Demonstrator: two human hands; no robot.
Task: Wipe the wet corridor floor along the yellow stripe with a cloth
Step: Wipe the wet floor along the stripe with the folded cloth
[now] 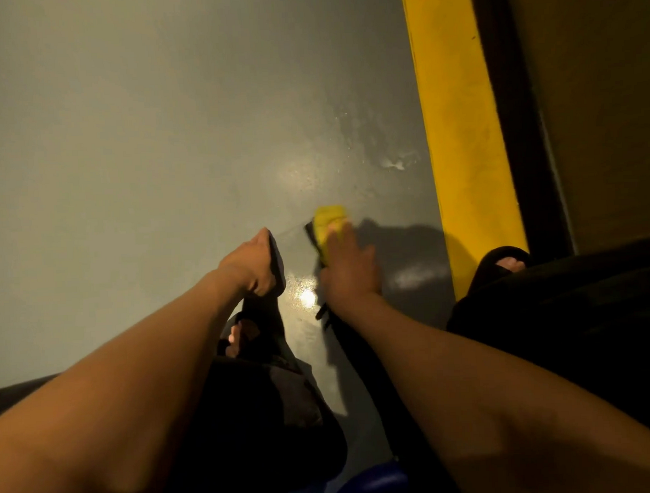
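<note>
My right hand (348, 267) presses a yellow cloth (328, 220) flat onto the grey floor (146, 142), fingers spread and straight over it. The cloth lies a short way left of the yellow stripe (460, 149), which runs up the right side of the view. Wet smears and droplets (398, 162) glisten on the floor ahead of the cloth, beside the stripe. My left hand (252, 263) grips a dark flat object (278, 266) just left of the cloth; what it is I cannot make out.
A black band (514, 129) borders the stripe on its right, with a dim wall (606, 107) beyond. My feet are in black sandals, the left one (242, 334) under my left hand, the right one (504, 266) on the stripe. Light glares off the floor (307, 296).
</note>
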